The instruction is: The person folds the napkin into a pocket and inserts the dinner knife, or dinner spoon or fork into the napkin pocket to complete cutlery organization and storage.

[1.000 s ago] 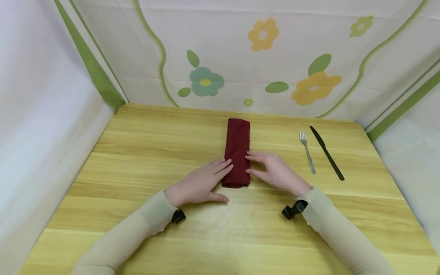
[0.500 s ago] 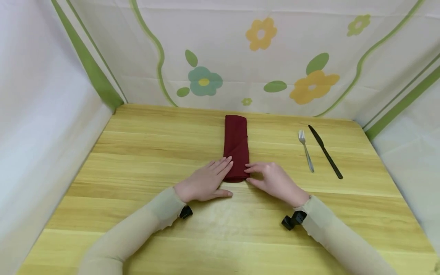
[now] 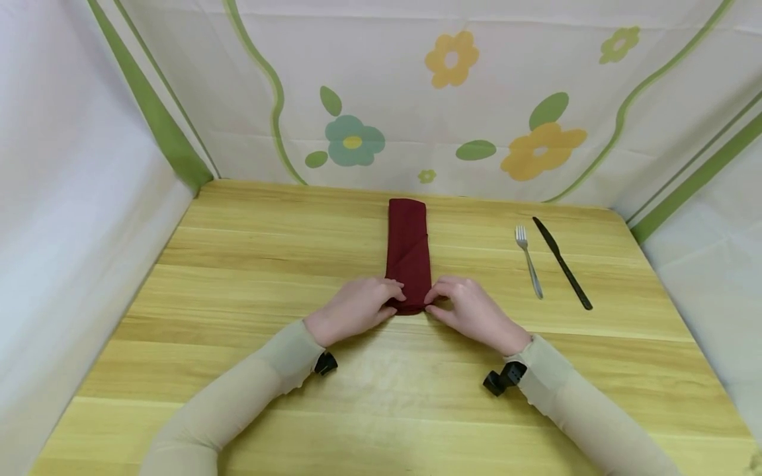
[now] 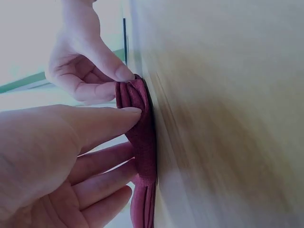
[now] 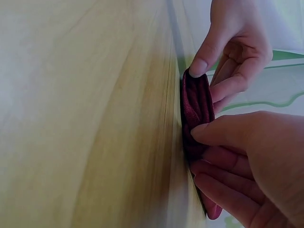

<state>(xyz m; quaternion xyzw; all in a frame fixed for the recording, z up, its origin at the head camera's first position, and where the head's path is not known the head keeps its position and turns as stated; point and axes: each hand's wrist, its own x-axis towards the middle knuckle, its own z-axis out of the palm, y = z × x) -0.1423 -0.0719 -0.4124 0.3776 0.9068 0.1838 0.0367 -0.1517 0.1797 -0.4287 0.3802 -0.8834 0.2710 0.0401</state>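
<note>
A dark red cloth napkin, folded into a long narrow strip, lies lengthwise on the wooden table. At its near left corner my left hand pinches the layers between thumb and fingers. My right hand pinches the near right corner in the same manner. Seen from the left wrist, the napkin's layered near edge has the left thumb against it. In the right wrist view the right thumb presses that folded end, and the left hand grips its other corner.
To the right, a silver fork and a black knife lie side by side on the table. Behind the table hangs a white curtain with printed flowers.
The napkin has shifted slightly away and left. My left hand, earlier flat on it, now curls to pinch its near corner. The right hand has slid nearer along the edge to the other corner.
</note>
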